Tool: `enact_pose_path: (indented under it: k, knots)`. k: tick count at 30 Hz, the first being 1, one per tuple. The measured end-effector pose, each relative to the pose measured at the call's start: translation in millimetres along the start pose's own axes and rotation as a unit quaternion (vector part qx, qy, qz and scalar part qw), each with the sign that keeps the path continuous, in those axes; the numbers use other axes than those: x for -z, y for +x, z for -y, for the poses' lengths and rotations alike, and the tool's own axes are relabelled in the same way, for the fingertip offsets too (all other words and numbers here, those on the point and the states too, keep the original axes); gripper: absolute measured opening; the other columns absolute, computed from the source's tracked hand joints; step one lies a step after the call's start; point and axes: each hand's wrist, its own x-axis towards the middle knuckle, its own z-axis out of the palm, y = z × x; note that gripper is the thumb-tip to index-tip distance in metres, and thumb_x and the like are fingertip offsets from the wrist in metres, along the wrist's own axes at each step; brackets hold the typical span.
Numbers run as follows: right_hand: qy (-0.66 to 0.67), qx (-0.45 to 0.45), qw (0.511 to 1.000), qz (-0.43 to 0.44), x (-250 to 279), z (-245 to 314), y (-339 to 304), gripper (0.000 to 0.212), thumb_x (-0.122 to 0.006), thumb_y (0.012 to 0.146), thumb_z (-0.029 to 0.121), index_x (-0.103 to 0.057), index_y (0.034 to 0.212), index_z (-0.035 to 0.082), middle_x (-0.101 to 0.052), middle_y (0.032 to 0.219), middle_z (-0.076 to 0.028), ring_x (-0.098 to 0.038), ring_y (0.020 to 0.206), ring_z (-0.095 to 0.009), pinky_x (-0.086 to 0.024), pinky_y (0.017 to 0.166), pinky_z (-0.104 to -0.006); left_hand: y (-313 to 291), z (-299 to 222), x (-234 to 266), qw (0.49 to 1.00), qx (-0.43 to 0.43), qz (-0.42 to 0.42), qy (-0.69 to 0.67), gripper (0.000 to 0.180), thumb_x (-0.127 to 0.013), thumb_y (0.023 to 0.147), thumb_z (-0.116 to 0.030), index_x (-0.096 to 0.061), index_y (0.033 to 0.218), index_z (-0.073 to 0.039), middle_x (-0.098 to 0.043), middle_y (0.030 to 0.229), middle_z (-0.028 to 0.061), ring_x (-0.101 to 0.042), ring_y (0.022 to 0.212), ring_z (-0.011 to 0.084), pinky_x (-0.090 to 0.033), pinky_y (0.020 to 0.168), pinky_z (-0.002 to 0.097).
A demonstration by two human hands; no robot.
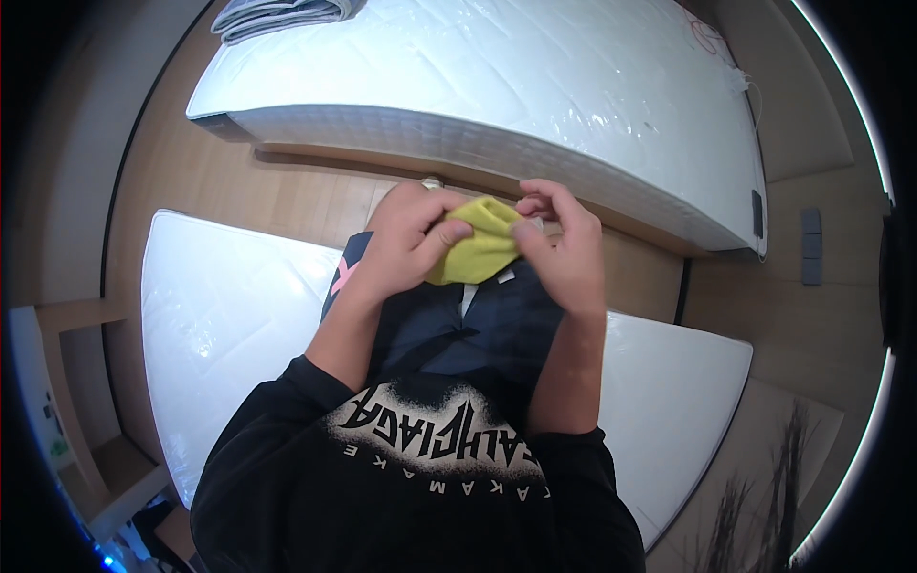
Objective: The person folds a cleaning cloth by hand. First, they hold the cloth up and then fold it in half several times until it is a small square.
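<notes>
A small, soft yellow-green cloth (478,250) is held up above my lap, bunched and folded along its top edge. My left hand (409,239) pinches its left side, with the thumb lying over the front. On the other side, my right hand (570,250) grips the upper right edge between thumb and fingers. Some of the right fingers are curled above the cloth. Whether it is a sock or a plain piece of fabric cannot be made out. Beneath it are my dark shorts (420,334), with a small white tag near the cloth.
I sit on a white mattress (220,334). Ahead stands a second plastic-covered mattress (458,76) on a bed base, bearing folded grey fabric (282,17) at its far left. Wooden floor (287,196) runs between them. A wooden shelf (86,315) stands at left; wall switches (811,246) are at right.
</notes>
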Motion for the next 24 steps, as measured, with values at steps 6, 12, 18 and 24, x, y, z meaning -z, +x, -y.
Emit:
enact_pose_path:
  k: [6,12,18,24]
  knots:
    - [-0.104,0.055,0.986,0.12,6.2,9.0,-2.2,0.028,-0.072,0.083,0.026,-0.067,0.097,0.001,-0.065,0.084,-0.016,-0.064,0.075,-0.033,-0.05,0.07,-0.0369,2.5,-18.2,-5.9,0.997,0.034,0.029,-0.066,0.018,-0.067,0.089,-0.015,-0.063,0.101,-0.001,-0.058,0.084,0.01,-0.057,0.079,0.023,-0.045,0.072,0.0322]
    - [-0.029,0.052,0.997,0.058,9.3,3.8,-6.8,0.019,-0.067,0.089,0.02,-0.066,0.095,0.002,-0.066,0.081,-0.014,-0.064,0.073,-0.029,-0.049,0.067,-0.0322,-0.2,-3.6,-3.6,0.974,0.076,0.074,-0.2,0.025,-0.072,0.086,-0.021,-0.065,0.104,-0.004,-0.062,0.082,0.0075,-0.058,0.074,0.0175,-0.045,0.068,0.0287]
    - [0.083,-0.017,0.996,0.019,14.0,-2.9,-6.6,0.019,-0.062,0.095,0.019,-0.063,0.098,0.0,-0.066,0.08,-0.008,-0.061,0.074,-0.011,-0.048,0.067,-0.027,-12.9,45.4,-3.2,0.989,0.071,0.066,-0.111,0.03,-0.076,0.083,-0.029,-0.066,0.094,-0.003,-0.058,0.08,0.0032,-0.054,0.083,0.0143,-0.045,0.079,0.0307]
    - [0.204,-0.039,0.977,-0.054,3.3,-19.2,-1.8,0.023,-0.054,0.101,0.021,-0.058,0.1,-0.002,-0.064,0.084,-0.003,-0.055,0.077,-0.006,-0.047,0.069,-0.0231,-7.0,28.7,-33.4,0.805,0.302,-0.111,-0.499,0.025,-0.06,0.097,-0.026,-0.061,0.108,-0.003,-0.063,0.105,0.0051,-0.062,0.084,0.0119,-0.051,0.074,0.0273]
